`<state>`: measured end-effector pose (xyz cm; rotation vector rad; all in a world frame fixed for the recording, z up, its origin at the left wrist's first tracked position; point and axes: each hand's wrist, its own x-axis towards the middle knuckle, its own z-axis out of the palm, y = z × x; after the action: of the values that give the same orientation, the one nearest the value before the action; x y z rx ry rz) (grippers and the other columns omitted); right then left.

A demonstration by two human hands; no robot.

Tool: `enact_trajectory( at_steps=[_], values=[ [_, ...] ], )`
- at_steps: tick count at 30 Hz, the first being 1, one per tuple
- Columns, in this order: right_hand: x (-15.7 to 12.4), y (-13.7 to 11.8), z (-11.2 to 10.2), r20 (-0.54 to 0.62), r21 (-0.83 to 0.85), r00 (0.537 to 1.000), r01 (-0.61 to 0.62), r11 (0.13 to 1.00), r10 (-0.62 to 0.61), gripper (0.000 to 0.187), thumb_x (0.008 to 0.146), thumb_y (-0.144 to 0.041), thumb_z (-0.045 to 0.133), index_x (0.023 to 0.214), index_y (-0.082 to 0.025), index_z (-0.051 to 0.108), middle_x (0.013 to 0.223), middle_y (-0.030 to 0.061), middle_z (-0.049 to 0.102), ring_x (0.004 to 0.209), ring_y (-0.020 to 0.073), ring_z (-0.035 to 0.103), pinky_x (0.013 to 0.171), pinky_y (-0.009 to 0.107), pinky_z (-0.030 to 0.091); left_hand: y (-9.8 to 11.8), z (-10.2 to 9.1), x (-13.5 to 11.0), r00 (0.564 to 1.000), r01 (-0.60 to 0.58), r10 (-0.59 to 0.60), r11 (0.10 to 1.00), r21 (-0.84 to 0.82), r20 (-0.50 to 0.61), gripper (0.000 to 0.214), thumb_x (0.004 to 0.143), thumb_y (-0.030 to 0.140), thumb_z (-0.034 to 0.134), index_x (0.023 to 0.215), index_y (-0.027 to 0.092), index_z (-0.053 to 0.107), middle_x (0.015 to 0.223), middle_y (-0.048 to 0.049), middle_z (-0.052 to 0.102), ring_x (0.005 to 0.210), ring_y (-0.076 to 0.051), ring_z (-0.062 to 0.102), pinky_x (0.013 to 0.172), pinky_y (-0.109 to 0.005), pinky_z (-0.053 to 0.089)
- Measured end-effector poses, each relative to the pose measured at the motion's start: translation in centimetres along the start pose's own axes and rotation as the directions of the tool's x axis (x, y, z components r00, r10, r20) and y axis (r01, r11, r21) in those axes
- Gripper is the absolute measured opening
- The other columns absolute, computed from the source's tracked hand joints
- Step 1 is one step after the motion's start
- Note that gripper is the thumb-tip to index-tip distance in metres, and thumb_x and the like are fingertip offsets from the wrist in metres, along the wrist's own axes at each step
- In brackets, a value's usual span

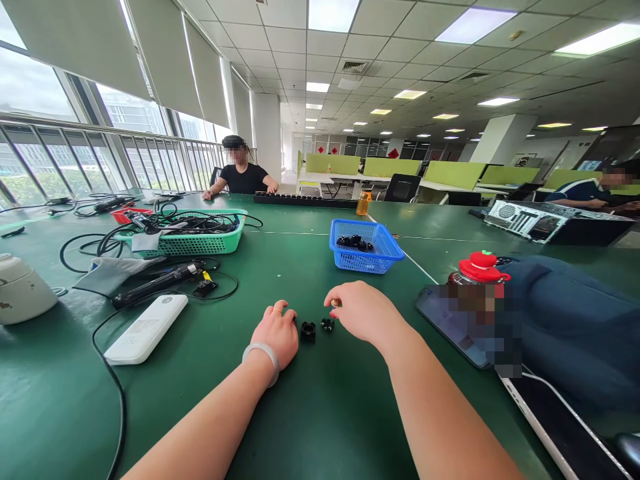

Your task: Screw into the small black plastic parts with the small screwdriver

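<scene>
Two small black plastic parts lie on the green table between my hands: one [308,331] next to my left fingers, the other [327,325] just below my right fingertips. My left hand [277,333] rests on the table with its fingers curled under, a pale bangle on the wrist. My right hand [361,310] is curled too, its fingertips pinched round a small shiny thing I cannot make out. A blue basket [367,245] with several black parts stands a little beyond my hands.
A green basket [190,235] full of cables, a white device [146,329] and black cables lie to the left. A phone [453,323], a red-capped bottle [481,270] and a dark blue bag sit right. Two people sit at the far side.
</scene>
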<state>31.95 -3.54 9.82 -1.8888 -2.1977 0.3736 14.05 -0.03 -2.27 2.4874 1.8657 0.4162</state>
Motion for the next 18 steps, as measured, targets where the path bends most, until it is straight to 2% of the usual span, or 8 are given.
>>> enact_trajectory(
  at_steps=[4,8,12,15,18],
  values=[
    [-0.4,-0.6,-0.1,-0.002,-0.011,0.999,0.047,0.999,-0.047,0.015,0.079,-0.016,0.063,0.087,-0.025,0.072,0.079,-0.0014,0.070,0.067,0.0137,0.059,0.052,0.023,0.034,0.4,-0.6,-0.2,0.999,-0.012,0.013,0.999,-0.030,0.045,0.045,0.096,0.034,0.028,0.106,0.019,0.069,0.119,-0.0111,0.058,0.110,-0.025,0.051,0.101,-0.039,0.038],
    [-0.9,-0.8,-0.4,-0.023,0.059,0.994,0.106,0.993,-0.104,0.014,0.080,-0.021,0.062,0.087,-0.028,0.072,0.077,-0.0034,0.069,0.061,0.0119,0.056,0.051,0.022,0.033,0.4,-0.7,-0.4,0.999,-0.032,0.036,0.994,-0.104,0.036,0.048,0.095,0.047,0.029,0.118,0.023,0.063,0.117,-0.0094,0.060,0.109,-0.026,0.051,0.099,-0.042,0.039],
    [-1.2,-1.0,-0.5,-0.059,0.003,0.993,0.106,0.994,-0.106,0.016,0.080,-0.018,0.060,0.086,-0.027,0.072,0.074,-0.0019,0.068,0.060,0.0125,0.054,0.051,0.023,0.032,0.4,0.0,-0.6,0.983,-0.176,0.183,0.968,-0.179,0.019,0.048,0.090,0.050,0.042,0.130,0.026,0.052,0.128,-0.0082,0.055,0.122,-0.028,0.042,0.103,-0.047,0.035],
    [-1.2,-1.1,-0.5,-0.025,0.036,0.989,0.145,0.989,-0.144,0.016,0.080,-0.018,0.059,0.084,-0.027,0.072,0.075,-0.0020,0.068,0.062,0.0126,0.054,0.050,0.023,0.032,0.5,0.5,-0.7,0.955,-0.279,0.294,0.936,-0.215,0.042,0.048,0.086,0.049,0.051,0.129,0.028,0.052,0.130,-0.0074,0.054,0.124,-0.029,0.041,0.104,-0.050,0.034],
    [-1.2,-1.0,-0.5,-0.005,0.089,0.983,0.184,0.979,-0.184,0.018,0.080,-0.017,0.058,0.084,-0.028,0.072,0.077,-0.0029,0.068,0.063,0.0120,0.056,0.051,0.022,0.033,0.5,0.7,-0.6,0.945,-0.301,0.321,0.928,-0.219,0.061,0.042,0.086,0.044,0.053,0.124,0.027,0.054,0.129,-0.0069,0.056,0.122,-0.029,0.043,0.105,-0.052,0.033]
  ],
)
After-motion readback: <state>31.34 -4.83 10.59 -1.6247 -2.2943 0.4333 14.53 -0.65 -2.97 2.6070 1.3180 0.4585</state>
